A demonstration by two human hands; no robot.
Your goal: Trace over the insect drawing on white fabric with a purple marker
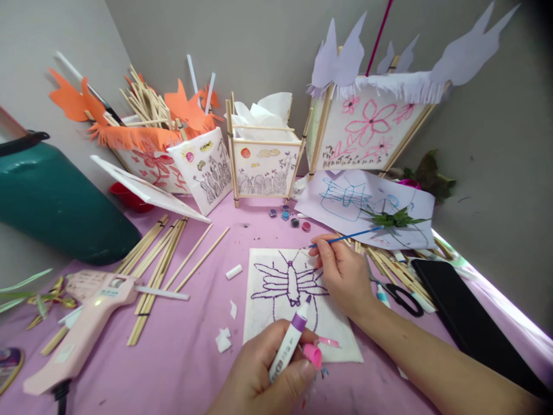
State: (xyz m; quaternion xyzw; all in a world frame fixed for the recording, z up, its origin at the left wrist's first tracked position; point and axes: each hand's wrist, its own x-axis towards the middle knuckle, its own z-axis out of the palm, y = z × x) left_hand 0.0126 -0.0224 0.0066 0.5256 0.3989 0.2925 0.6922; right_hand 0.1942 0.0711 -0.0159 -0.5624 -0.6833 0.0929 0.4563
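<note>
My left fingers (298, 377) grip a finely printed, illegible marker (288, 343) and pink cap (313, 355); my right fingers (329, 259) pinch a slender blue stick (345, 237) above an insect-patterned white sheet (260, 323).

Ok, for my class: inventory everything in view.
Glue gun: 1, pink, left
Vessel: 1, teal, far left
Bowl: 1, red, back left
Boxes: 3, white, back
Panels: 2, white, back left
Sticks: many, tan, both sides
Pots: 5, mixed, centre
Paper: 1, lilac, back right
Leaves: several, green, on paper
Sheet: 1, white, front
Scraps: few, white, by sheet
Scissors: 1, black, right
Slab: 1, black, far right
Table: 1, purple, below
Marker: 1, white-purple, left grip
Cap: 1, pink, left grip
Rod: 1, blue, right grip
Left grip: 1, bare, front
Right grip: 1, bare, front
</note>
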